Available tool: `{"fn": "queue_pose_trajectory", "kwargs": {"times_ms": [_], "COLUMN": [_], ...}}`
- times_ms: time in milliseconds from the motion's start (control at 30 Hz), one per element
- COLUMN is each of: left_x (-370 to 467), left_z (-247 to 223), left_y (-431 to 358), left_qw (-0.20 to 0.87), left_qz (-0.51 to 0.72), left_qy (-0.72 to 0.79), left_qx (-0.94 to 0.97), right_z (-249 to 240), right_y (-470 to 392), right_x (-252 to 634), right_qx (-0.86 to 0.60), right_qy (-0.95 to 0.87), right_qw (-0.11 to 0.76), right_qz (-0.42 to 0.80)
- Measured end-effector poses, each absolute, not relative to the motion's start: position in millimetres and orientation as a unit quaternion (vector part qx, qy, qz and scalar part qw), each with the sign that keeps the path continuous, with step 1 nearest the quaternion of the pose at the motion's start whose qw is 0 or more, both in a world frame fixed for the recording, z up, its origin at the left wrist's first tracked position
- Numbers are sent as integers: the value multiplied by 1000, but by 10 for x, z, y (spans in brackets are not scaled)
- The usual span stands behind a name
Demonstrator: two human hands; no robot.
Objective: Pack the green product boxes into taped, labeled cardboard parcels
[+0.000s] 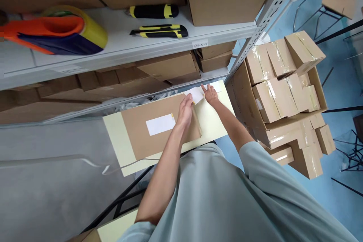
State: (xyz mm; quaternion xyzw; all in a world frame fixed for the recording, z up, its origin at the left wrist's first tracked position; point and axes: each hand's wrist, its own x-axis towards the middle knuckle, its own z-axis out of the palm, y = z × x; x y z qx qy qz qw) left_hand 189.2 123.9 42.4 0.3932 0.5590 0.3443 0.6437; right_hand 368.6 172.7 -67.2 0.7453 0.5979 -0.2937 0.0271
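Reaching forward slightly apart, left hand (185, 111) holds white label (195, 94) beside right hand (210, 94).

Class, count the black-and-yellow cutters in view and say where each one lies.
2. One cutter lies on the shelf near the cardboard boxes; the other cutter lies beside it, closer to the shelf's front edge. Others could be hidden.

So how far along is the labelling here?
Looks done: one white rectangular label lies on the flat brown cardboard box. In hand: the left hand holds a small white paper piece with yellow marks, the right hand close beside it. Probably left: placing that piece. Where it goes, and whether the box is sealed, I cannot tell.
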Motion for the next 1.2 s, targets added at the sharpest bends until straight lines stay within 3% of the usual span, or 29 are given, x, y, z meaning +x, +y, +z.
{"fn": "queue_pose_trajectory", "kwargs": {"times_ms": [133, 267, 367, 433, 500, 600, 733, 933, 1033, 1200], "left_x": [1302, 656, 291, 105, -54, -254, -444, -717, -879, -1137], "left_z": [901, 1175, 1271, 1325, 1373, 1414, 1438, 1593, 1663, 1703], "left_y": [783, 372, 163, 78, 35, 30, 77, 37, -104, -324], "left_qw": [697, 645, 622, 637, 674, 715, 664, 607, 673, 718], "left_qz": [379, 376, 379, 372, 352, 335, 378, 512, 480, 439], "left_qy": [500, 570, 596, 586, 554, 513, 539, 548, 492, 453], "left_qx": [348, 343, 338, 336, 338, 338, 355, 262, 272, 293], "right_z": [-400, 81, 575, 931, 1250, 1562, 1699, 1920, 2061, 2184], "right_y": [1738, 1443, 932, 555, 250, 15, 0, 100, 145, 171], "right_x": [3701, 3569, 3283, 3028, 2758, 2393, 2031, 1553, 1307, 1007], "right_qx": [760, 767, 726, 644, 585, 536, 521, 604, 622, 636], "right_qy": [582, 585, 544, 556, 571, 567, 532, 503, 497, 518], "right_qw": [22, -18, -270, -344, -340, -229, -160, -295, -356, -368], "right_qz": [-290, -263, -324, -397, -465, -582, -648, -543, -489, -438]}}
